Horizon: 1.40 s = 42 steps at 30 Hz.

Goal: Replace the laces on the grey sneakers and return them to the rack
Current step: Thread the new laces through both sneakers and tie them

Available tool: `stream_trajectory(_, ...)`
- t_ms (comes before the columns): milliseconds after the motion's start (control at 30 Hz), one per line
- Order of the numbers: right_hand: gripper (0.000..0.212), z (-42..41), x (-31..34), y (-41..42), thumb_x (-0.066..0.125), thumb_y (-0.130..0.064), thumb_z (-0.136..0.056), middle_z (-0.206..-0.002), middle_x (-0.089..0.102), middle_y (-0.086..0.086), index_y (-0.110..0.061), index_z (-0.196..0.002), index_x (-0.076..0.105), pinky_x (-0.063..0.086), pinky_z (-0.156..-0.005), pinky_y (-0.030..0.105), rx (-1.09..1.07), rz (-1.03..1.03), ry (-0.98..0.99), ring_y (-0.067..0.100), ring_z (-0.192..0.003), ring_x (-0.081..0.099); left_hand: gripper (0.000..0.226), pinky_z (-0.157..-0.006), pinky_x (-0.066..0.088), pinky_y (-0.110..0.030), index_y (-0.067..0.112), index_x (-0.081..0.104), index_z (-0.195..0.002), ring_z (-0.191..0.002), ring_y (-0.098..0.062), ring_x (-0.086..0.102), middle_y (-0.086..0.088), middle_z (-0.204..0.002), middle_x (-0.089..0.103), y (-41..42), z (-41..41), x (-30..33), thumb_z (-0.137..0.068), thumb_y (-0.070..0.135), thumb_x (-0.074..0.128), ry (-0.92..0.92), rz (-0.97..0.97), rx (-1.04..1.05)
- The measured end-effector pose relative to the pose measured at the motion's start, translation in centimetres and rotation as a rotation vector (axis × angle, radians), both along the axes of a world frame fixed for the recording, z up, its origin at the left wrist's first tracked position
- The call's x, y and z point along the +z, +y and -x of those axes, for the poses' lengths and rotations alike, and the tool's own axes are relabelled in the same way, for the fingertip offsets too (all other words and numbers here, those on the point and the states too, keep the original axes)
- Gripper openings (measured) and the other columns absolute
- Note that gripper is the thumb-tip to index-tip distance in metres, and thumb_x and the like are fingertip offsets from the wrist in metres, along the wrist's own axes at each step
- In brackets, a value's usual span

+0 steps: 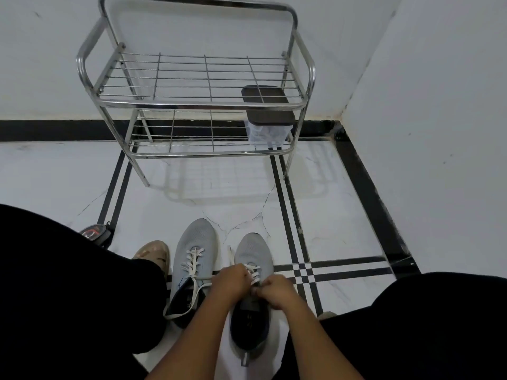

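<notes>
Two grey sneakers stand side by side on the floor between my knees, toes pointing to the rack. The left sneaker has a white lace threaded through it, with loose ends trailing over its dark opening. Over the tongue of the right sneaker, my left hand and my right hand both have curled fingers pinching its white lace. One end of that lace lies on the floor at the shoe's left side. The steel shoe rack stands against the wall ahead.
A clear plastic box with a dark lid sits on the rack's lower shelf, at the right. A tan slipper and a small dark device lie by my left knee. Walls meet in a corner at the right.
</notes>
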State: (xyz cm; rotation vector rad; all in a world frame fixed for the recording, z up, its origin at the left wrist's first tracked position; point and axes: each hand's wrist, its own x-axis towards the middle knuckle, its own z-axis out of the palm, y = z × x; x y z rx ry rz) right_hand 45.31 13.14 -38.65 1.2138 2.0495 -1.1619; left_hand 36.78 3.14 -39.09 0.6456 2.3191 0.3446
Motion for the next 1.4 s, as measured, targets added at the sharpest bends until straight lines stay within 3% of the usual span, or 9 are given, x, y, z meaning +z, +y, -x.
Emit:
stream_trajectory(67, 0.017, -0.7, -1.2, -0.7, 0.06, -0.019, -0.086, -0.085, 0.062, 0.007, -0.018, -0.069, 0.061, 0.048, -0.073, 0.026, 0.007, -0.017, 0.001, 0.023, -0.085, 0.061, 0.027, -0.091, 0.046, -0.037, 0.015, 0.064, -0.101, -0.109, -0.031, 0.06, -0.01, -0.111, 0.067, -0.3, -0.9, -1.0, -0.095, 0.032, 0.044, 0.045, 0.073, -0.05)
stream_trajectory(133, 0.016, -0.7, -2.0, -0.3, 0.053, -0.01, -0.084, -0.096, 0.067, 0.014, -0.009, -0.085, 0.069, 0.052, -0.079, 0.03, -0.042, -0.017, -0.008, 0.025, -0.09, 0.062, 0.029, -0.089, 0.046, -0.036, 0.015, 0.065, -0.106, -0.108, -0.031, 0.06, -0.011, -0.112, 0.067, -0.4, -1.4, -1.8, -0.094, 0.031, 0.043, 0.079, 0.101, -0.068)
stream_trajectory(233, 0.03, -0.6, -2.5, 0.4, 0.049, -0.004, -0.083, -0.106, 0.067, 0.018, -0.006, -0.105, 0.069, 0.056, -0.09, 0.042, -0.163, 0.074, -0.024, 0.033, -0.102, 0.064, 0.031, -0.086, 0.046, -0.036, 0.015, 0.067, -0.104, -0.106, -0.031, 0.06, -0.011, -0.11, 0.068, -0.2, -1.8, -2.4, -0.093, 0.031, 0.043, 0.141, 0.1, -0.099)
stream_trajectory(633, 0.029, -0.3, -3.3, 0.7, 0.047, -0.002, -0.08, -0.093, 0.065, 0.015, -0.003, -0.099, 0.07, 0.056, -0.09, 0.044, -0.207, 0.115, -0.021, 0.031, -0.097, 0.064, 0.026, -0.08, 0.043, -0.032, 0.016, 0.07, -0.088, -0.097, -0.029, 0.063, -0.009, -0.096, 0.071, 0.4, -1.8, -3.5, -0.088, 0.031, 0.049, 0.172, 0.072, -0.072)
stream_trajectory(767, 0.03, -0.3, -3.7, 0.8, 0.048, -0.001, -0.08, -0.102, 0.068, 0.018, -0.006, -0.098, 0.071, 0.056, -0.089, 0.047, -0.237, 0.134, -0.022, 0.034, -0.102, 0.065, 0.025, -0.086, 0.042, -0.033, 0.017, 0.072, -0.093, -0.102, -0.029, 0.061, -0.009, -0.1, 0.071, 0.5, -1.4, -3.6, -0.09, 0.028, 0.05, 0.153, 0.067, -0.102)
stream_trajectory(933, 0.03, -0.3, -4.0, 0.8, 0.047, -0.001, -0.08, -0.096, 0.068, 0.015, -0.009, -0.096, 0.071, 0.057, -0.087, 0.045, -0.251, 0.155, -0.018, 0.034, -0.101, 0.065, 0.036, -0.103, 0.036, -0.038, 0.008, 0.064, -0.117, -0.109, -0.028, 0.056, -0.007, -0.107, 0.069, 0.7, -1.5, -3.7, -0.093, 0.025, 0.044, 0.225, 0.126, -0.166)
stream_trajectory(1167, 0.029, -0.3, -4.5, 0.9, 0.045, 0.003, -0.08, -0.104, 0.068, 0.023, 0.002, -0.097, 0.069, 0.055, -0.089, 0.049, -0.257, 0.163, -0.01, 0.036, -0.101, 0.065, 0.027, -0.1, 0.031, -0.038, 0.015, 0.067, -0.098, -0.103, -0.026, 0.058, -0.004, -0.1, 0.069, 0.6, -1.7, -3.6, -0.089, 0.024, 0.044, 0.341, 0.132, -0.27)
stream_trajectory(1333, 0.026, 0.0, -3.5, 1.1, 0.052, -0.001, -0.084, -0.112, 0.066, 0.02, -0.002, -0.107, 0.066, 0.059, -0.079, 0.038, -0.439, 0.308, -0.027, 0.03, -0.098, 0.065, 0.025, -0.094, 0.036, -0.036, 0.02, 0.068, -0.094, -0.1, -0.025, 0.059, -0.003, -0.096, 0.069, 0.6, -1.6, -3.7, -0.091, 0.029, 0.046, 0.304, 0.093, -0.205)
stream_trajectory(1400, 0.024, -0.2, -3.2, 1.2, 0.054, -0.006, -0.086, -0.105, 0.068, 0.017, -0.004, -0.107, 0.065, 0.058, -0.07, 0.032, -0.556, 0.405, -0.016, 0.026, -0.09, 0.065, 0.026, -0.088, 0.04, -0.035, 0.02, 0.069, -0.092, -0.098, -0.025, 0.06, -0.003, -0.095, 0.069, 0.7, -1.7, -3.5, -0.092, 0.034, 0.047, 0.281, 0.063, -0.181)
